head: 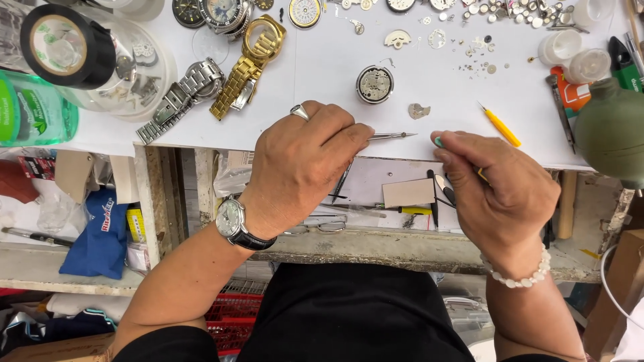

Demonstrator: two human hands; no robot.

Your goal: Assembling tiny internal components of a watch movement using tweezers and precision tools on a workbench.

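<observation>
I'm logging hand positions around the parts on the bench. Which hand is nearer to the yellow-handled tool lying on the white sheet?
The right hand. It sits just below and left of the yellow-handled tool. The left hand, holding tweezers, is farther off to the tool's left.

A white sheet [322, 74] covers the workbench [416, 251], whose worn, chipped front edge runs just below it. Under the sheet's near edge an open drawer [396, 194] holds small tools and a card. Left of the drawer, a lower shelf [40, 261] carries a blue pouch [104, 231] and papers. A red crate [231, 318] sits below the bench. Light is even and bright, with soft shadows.
</observation>
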